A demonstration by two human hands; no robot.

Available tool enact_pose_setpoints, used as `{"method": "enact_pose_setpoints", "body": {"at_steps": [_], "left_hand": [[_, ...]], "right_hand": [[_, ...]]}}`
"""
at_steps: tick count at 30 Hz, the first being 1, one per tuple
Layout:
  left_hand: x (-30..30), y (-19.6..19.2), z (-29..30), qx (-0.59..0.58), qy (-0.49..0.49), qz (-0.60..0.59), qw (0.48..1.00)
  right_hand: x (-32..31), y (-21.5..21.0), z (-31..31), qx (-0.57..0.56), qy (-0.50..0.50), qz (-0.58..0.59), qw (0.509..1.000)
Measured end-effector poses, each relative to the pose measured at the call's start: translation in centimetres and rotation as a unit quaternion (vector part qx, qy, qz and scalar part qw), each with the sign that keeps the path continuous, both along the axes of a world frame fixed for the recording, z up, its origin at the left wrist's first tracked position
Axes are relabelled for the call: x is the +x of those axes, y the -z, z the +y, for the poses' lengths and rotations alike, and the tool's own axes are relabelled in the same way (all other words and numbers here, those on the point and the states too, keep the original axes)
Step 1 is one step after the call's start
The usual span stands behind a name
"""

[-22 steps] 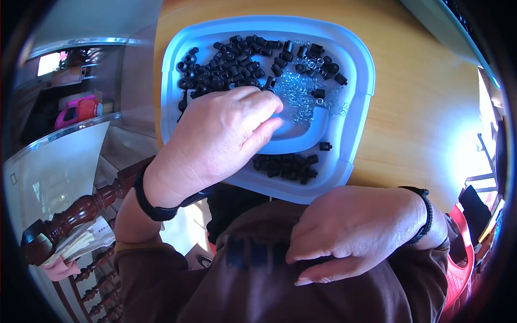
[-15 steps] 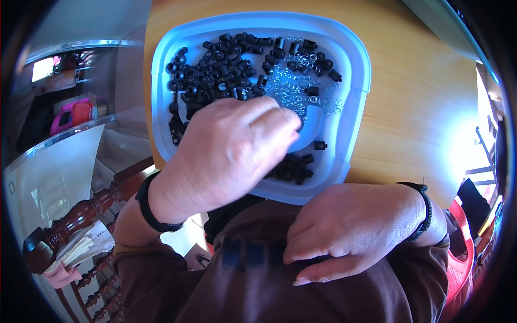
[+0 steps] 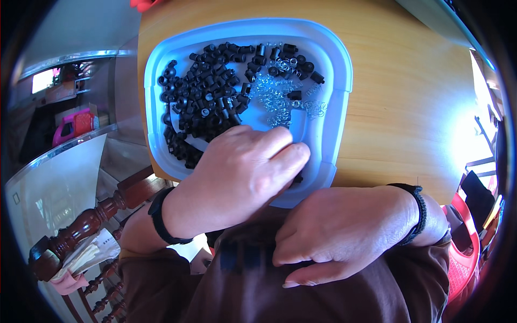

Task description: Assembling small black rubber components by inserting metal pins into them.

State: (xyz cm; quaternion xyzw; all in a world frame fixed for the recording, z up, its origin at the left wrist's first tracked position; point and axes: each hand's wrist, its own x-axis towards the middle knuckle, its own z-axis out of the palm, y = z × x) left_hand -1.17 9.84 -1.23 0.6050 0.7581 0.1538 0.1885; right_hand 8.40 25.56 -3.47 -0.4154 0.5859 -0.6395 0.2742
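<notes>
Now, wooden table (image 3: 401,113), pale tray (image 3: 340,107) on it. Left hand (image 3: 237,172) has shifted nearer the tray's near rim, so springs show more fully; its fingertips hidden, grip can't be told. Right hand (image 3: 344,231) curled just outside, hold unclear. Black parts (image 3: 207,81) mostly tray-left; springs (image 3: 269,94) beside them.

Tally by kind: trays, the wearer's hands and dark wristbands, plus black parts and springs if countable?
Tray: 1
Left hand and right hand: 2
Dark wristbands: 2
Total: 5
Black parts and springs overlap too much for an exact count.
</notes>
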Motion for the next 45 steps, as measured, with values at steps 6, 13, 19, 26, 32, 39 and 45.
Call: {"method": "enact_pose_setpoints", "body": {"at_steps": [6,13,19,26,32,39,45], "left_hand": [[0.8,-1.4,-2.6,0.03,-0.135,-0.036,0.99],[4.2,-1.5,-6.7,0.126,-0.237,-0.107,0.957],[7.5,-0.4,-9.8,0.203,-0.219,-0.096,0.949],[11.1,-0.7,-11.9,0.222,-0.218,-0.064,0.948],[13.9,-0.6,-11.8,0.213,-0.152,-0.037,0.964],[15.9,-0.7,-12.6,0.199,-0.112,0.01,0.974],[17.9,-0.6,-13.4,0.224,-0.089,0.01,0.97]], "right_hand": [[0.4,0.3,-0.3,-0.039,0.054,-0.034,0.997],[-0.1,-0.3,-0.4,-0.023,0.018,0.001,1.0],[-1.0,-1.4,-0.1,-0.027,-0.012,-0.012,0.999],[-1.1,-5.1,0.4,-0.009,-0.047,-0.081,0.996],[1.7,-7.5,0.1,-0.123,0.087,-0.042,0.988],[6.0,-10.1,-2.3,-0.309,0.285,0.073,0.904],[9.0,-11.6,-3.6,-0.344,0.258,0.086,0.899]]}}
